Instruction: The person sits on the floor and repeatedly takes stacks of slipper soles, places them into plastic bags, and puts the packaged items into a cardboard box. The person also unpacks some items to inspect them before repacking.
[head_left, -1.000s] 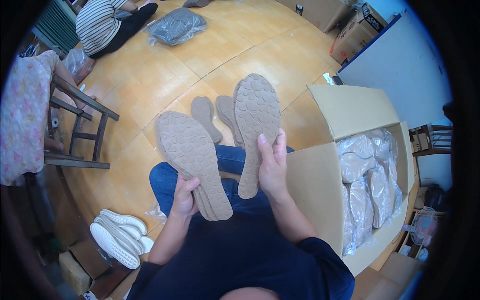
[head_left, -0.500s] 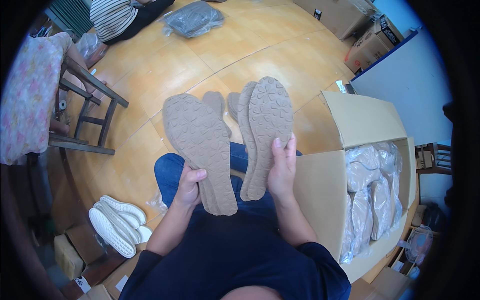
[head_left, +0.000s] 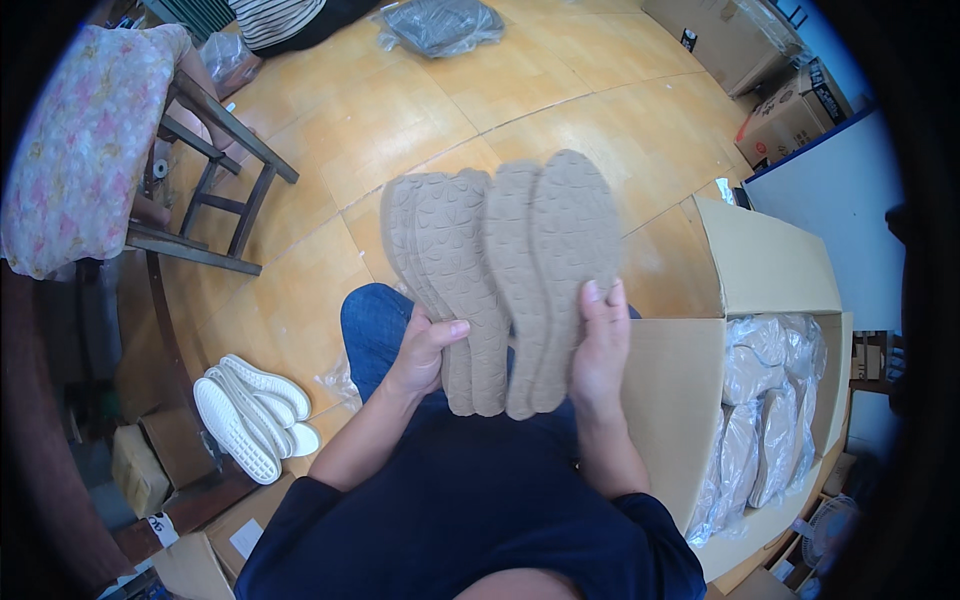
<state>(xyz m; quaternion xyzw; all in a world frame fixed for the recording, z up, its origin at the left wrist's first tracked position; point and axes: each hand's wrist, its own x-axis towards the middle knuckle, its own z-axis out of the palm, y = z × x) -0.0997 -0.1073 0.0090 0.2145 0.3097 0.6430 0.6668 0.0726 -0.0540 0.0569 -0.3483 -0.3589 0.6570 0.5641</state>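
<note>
Brown shoe soles with a raised leaf-like pattern fill both my hands above my lap. My left hand point(head_left: 428, 350) grips one bunch of soles point(head_left: 445, 240) near the narrow part, its thumb lying across the patterned face. The other soles point(head_left: 575, 230) are held by my right hand point(head_left: 600, 345) along their right edge, thumb in front. Within each bunch the soles overlap like a fan, and the two bunches now meet at the middle. Slight blur softens the right bunch. Most of my fingers are hidden behind the soles.
An open carton point(head_left: 665, 400) at my right holds plastic-wrapped brown soles point(head_left: 775, 440). White soles point(head_left: 240, 430) lie on the floor at left. Beyond them stands a wooden stool point(head_left: 235, 205). A bagged grey bundle point(head_left: 440, 28) and part of another person point(head_left: 280, 22) are farther off.
The two bunches have come together from a gap, and the soles in my left hand have turned more upright. The surroundings have shifted in view.
</note>
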